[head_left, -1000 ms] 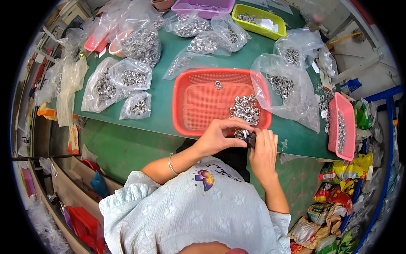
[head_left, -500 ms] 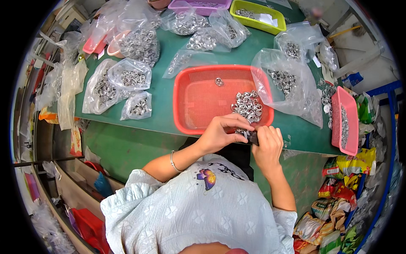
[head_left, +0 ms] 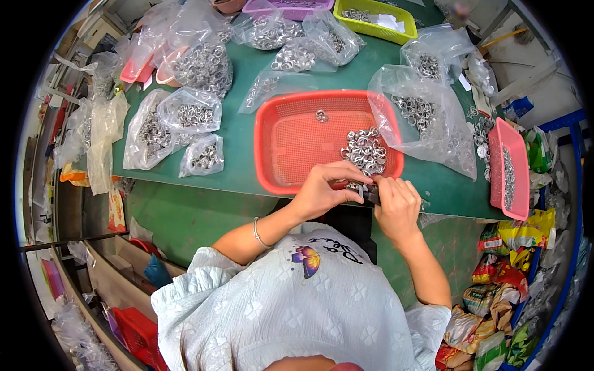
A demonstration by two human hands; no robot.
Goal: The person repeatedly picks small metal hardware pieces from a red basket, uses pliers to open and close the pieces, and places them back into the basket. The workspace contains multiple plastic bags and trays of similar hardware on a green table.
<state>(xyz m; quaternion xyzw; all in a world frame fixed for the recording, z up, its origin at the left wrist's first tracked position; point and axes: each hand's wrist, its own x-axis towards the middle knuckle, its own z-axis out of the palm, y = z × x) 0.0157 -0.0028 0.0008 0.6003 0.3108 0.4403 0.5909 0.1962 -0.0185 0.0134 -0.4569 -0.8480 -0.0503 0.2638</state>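
My left hand [head_left: 325, 190] is closed in a pinch on small silver rings [head_left: 354, 187] at the near edge of the basket. Beside it my right hand [head_left: 398, 205] grips a small dark, block-like piece [head_left: 372, 195], which meets the rings between the two hands. Fingers hide most of both. Just beyond the hands lies a red plastic basket [head_left: 291, 137] with perforated sides. A heap of silver rings [head_left: 364, 148] rests in its right part, and a smaller clump of rings [head_left: 322, 115] sits near its far wall.
Clear bags of rings lie left [head_left: 202, 154], at the back [head_left: 272, 34] and right [head_left: 416, 117] on the green table [head_left: 238, 139]. A pink basket [head_left: 510, 179] stands at the right edge; a yellow-green basket [head_left: 375, 25] stands far back. Colourful packets [head_left: 495, 278] crowd the lower right.
The view has shifted slightly. My hands stay together at the basket's near edge, their fingers moving a little around the rings and the dark piece.
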